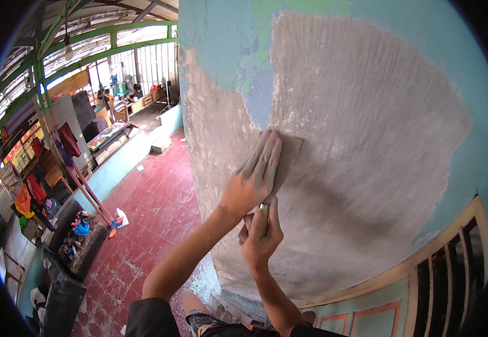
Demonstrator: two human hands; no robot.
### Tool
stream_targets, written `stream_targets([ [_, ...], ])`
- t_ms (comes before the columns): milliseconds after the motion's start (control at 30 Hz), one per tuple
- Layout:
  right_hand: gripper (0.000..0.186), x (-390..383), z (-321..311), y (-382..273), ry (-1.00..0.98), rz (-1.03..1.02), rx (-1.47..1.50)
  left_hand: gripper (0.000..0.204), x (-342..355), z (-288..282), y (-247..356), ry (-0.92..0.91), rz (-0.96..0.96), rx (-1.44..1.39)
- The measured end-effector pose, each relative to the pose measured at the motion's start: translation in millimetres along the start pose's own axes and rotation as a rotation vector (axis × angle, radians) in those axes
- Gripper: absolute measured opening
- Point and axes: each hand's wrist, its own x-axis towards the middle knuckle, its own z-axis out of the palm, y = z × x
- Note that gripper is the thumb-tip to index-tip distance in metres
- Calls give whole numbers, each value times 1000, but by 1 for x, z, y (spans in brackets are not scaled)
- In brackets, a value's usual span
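A wall in front of me shows a large grey bare patch, bordered by flaking light-blue and green paint. A wide scraper lies with its flat blade against the grey patch, just below a pointed strip of blue paint. My left hand is laid over the blade with fingers stretched out together, pressing it; part of the blade is hidden beneath them. Below it, my right hand is closed around the scraper's handle, where a shiny metal collar shows. Grey dust coats both hands.
At lower right is a wooden window frame with dark bars. The red tiled floor to the left has pale debris on it. Beyond stand a dark sofa, hung clothes and leaning poles. People are far back.
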Motion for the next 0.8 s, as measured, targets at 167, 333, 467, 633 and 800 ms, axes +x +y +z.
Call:
stream_targets([
  [167,47,-4,7,-7,19,44,16,58,2,-5,-4,-6,21,-26],
  [333,47,-4,2,2,41,-2,-11,59,0,-1,0,-15,35,-41],
  [467,49,14,15,-18,-41,-32,23,60,21,-8,-13,4,-2,-28],
  [633,48,5,9,-10,-18,-88,-42,60,10,-1,-6,25,0,-19],
  [800,48,2,7,-4,12,-70,-31,62,11,-4,-5,16,-3,-28],
])
